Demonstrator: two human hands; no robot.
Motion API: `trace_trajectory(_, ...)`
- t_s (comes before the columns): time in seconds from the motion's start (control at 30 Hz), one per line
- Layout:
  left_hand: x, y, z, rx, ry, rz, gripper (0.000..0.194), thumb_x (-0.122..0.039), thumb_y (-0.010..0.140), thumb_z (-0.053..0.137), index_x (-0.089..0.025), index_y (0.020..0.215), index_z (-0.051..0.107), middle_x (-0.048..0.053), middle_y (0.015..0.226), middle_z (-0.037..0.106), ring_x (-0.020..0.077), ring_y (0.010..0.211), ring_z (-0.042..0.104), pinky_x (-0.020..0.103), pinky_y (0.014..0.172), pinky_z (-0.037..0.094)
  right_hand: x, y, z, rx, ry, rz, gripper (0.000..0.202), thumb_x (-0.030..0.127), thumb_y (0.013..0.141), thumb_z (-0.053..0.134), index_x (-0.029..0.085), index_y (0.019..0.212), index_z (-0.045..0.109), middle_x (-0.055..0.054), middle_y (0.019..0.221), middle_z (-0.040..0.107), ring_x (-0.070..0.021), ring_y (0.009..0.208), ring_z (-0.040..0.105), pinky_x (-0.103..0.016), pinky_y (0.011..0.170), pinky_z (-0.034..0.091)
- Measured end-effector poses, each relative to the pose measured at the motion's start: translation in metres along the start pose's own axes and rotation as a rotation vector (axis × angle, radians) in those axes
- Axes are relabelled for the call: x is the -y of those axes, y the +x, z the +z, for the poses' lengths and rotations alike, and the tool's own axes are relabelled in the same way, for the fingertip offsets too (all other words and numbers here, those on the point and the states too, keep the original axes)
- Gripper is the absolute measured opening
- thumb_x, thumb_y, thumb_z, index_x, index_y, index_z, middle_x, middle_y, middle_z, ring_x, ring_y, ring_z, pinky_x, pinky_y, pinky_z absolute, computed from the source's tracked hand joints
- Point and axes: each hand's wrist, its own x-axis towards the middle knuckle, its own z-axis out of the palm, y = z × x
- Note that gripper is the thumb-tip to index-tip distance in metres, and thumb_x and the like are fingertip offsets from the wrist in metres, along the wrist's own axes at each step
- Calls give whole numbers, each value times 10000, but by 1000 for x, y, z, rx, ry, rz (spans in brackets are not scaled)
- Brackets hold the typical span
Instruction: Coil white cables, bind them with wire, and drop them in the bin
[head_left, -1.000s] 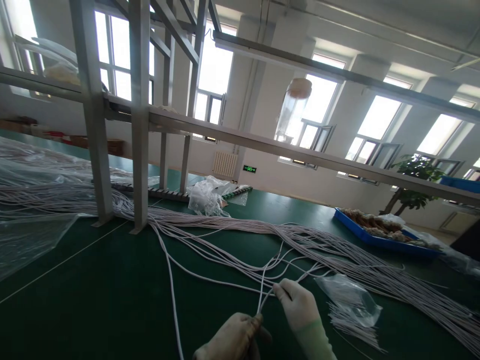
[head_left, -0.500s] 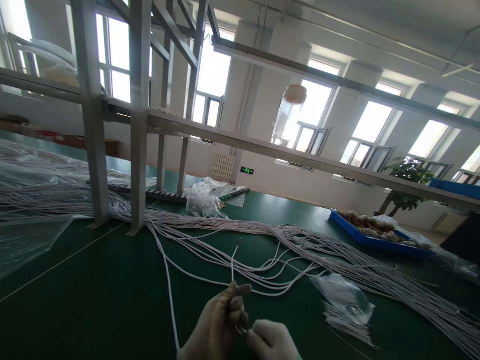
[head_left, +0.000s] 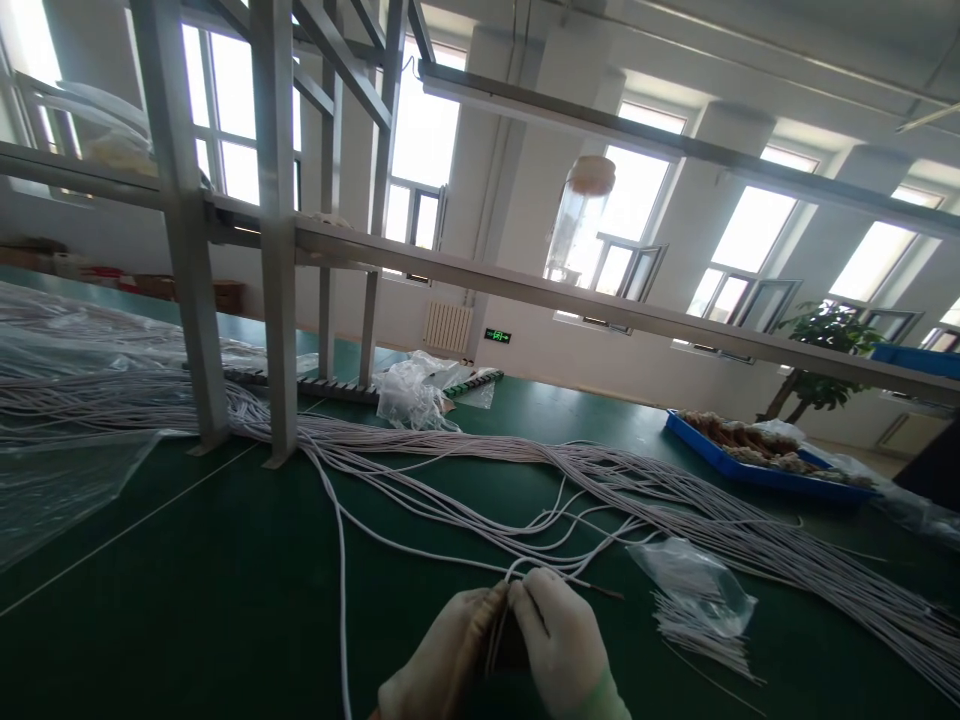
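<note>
In the head view, my gloved left hand [head_left: 446, 655] is closed, its thumb and fingers pinching a thin white cable [head_left: 517, 565]. My gloved right hand [head_left: 564, 640] meets it at the fingertips, closed on the same cable. A small bend of cable rises above the fingers, and strands hang between the palms. To the right of my right hand, a dark thin tip [head_left: 606, 593] sticks out; whether it belongs to the held cable I cannot tell. Just beyond lie loose strands of a long bundle of white cables [head_left: 457, 440].
A metal rack post [head_left: 276, 300] stands on the green table [head_left: 247, 580] at the left. Plastic sheeting [head_left: 67, 490] lies beside it. To the right are a plastic bag [head_left: 694, 580], short white pieces [head_left: 709, 640] and a blue tray [head_left: 720, 462] of brownish items.
The cable's end stood upright above my left hand; now the cable is bent over at the fingertips. My right hand has moved up beside the left one.
</note>
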Motion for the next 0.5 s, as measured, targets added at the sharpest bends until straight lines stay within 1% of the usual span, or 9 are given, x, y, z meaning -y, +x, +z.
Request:
trace_trajectory(0.1, 10, 5, -10, -24, 21, 5, 134, -118, 762, 760, -221, 839, 724, 42, 735, 677, 266, 770, 646, 357, 674, 513, -2, -9, 3, 52, 17, -41, 212, 256, 983, 425, 242, 852, 591, -73, 911, 666, -230, 793, 660, -337, 706, 554)
trace_trajectory(0.17, 11, 3, -10, -34, 25, 14, 160, -104, 758, 761, -220, 862, 724, 35, 762, 687, 269, 822, 648, 358, 719, 516, -4, -14, 6, 91, 72, -85, 213, 298, 979, 437, 244, 821, 569, -73, 926, 668, -228, 819, 659, -325, 728, 550)
trace_trajectory(0.23, 6, -1, -4, -58, -26, 23, 126, -133, 788, 756, -181, 901, 726, 54, 808, 703, 269, 866, 659, 365, 777, 517, -7, -17, 14, 142, 172, -94, 222, 371, 959, 472, 240, 804, 561, -67, 914, 661, -229, 829, 648, -318, 742, 536)
trace_trajectory(0.27, 2, -3, 0, -74, -68, 29, 118, -157, 809, 752, -149, 923, 725, 75, 836, 710, 268, 876, 666, 367, 799, 517, -11, -18, 19, 175, 244, -66, 239, 415, 943, 489, 234, 805, 563, -63, 891, 650, -228, 818, 638, -316, 733, 526)
trace_trajectory(0.33, -8, -5, 7, -106, -161, 51, 189, -233, 867, 722, -90, 990, 712, 111, 888, 711, 251, 874, 674, 360, 822, 516, -21, -18, 30, 266, 403, 43, 323, 517, 909, 504, 217, 807, 564, -44, 804, 606, -212, 748, 607, -312, 681, 501)
trace_trajectory(0.37, -13, -5, 9, -118, -198, 66, 236, -274, 898, 694, -74, 1023, 702, 113, 889, 704, 229, 847, 672, 342, 806, 517, -28, -16, 34, 318, 461, 97, 374, 564, 892, 512, 206, 798, 565, -30, 757, 577, -196, 703, 584, -305, 652, 483)
trace_trajectory(0.43, -22, -5, 9, -135, -248, 110, 296, -334, 958, 614, -69, 1070, 684, 62, 801, 661, 147, 699, 624, 260, 694, 495, -41, -10, 39, 393, 490, 155, 464, 638, 855, 539, 187, 750, 564, -4, 679, 530, -162, 628, 529, -289, 614, 445)
trace_trajectory(0.47, -25, -5, 8, -132, -270, 139, 313, -349, 975, 584, -68, 1073, 681, 23, 731, 616, 104, 598, 558, 218, 614, 454, -46, -5, 38, 392, 466, 157, 492, 660, 835, 557, 180, 727, 563, 6, 653, 514, -151, 603, 506, -285, 603, 429)
trace_trajectory(0.5, -28, -5, 6, -112, -273, 166, 321, -355, 981, 573, -65, 1068, 683, -8, 672, 568, 76, 520, 479, 195, 545, 401, -50, 1, 35, 358, 434, 148, 502, 669, 817, 576, 178, 711, 561, 13, 637, 501, -145, 587, 489, -284, 596, 419)
